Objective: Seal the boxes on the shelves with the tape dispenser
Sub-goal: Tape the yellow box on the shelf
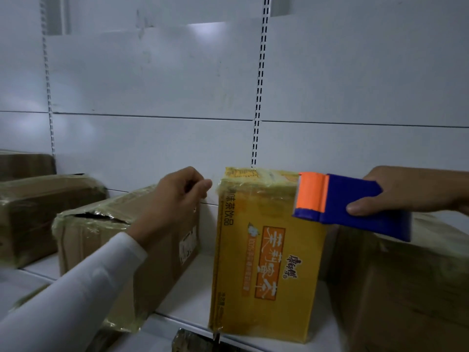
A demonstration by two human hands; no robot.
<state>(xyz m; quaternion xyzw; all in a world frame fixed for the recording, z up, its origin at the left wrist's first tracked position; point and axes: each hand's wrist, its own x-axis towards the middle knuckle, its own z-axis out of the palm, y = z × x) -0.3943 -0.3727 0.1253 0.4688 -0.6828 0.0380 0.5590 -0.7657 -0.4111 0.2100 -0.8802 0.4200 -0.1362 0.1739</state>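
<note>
Standing upright on the white shelf [193, 308], the yellow box [264, 250] sits taped shut between brown boxes [121, 250], contents hidden. Right hand [416, 191] grips the blue tape dispenser [355, 204] at its top corner; left hand [175, 199] hovers clenched, seemingly empty.

The person's left arm wears a long white sleeve [76, 283], smooth and plain, with soft folds and a cuff that ends at the wrist. The left hand [175, 196] is bare. The right hand [411, 191] is bare too, with no sleeve showing at its wrist.
</note>
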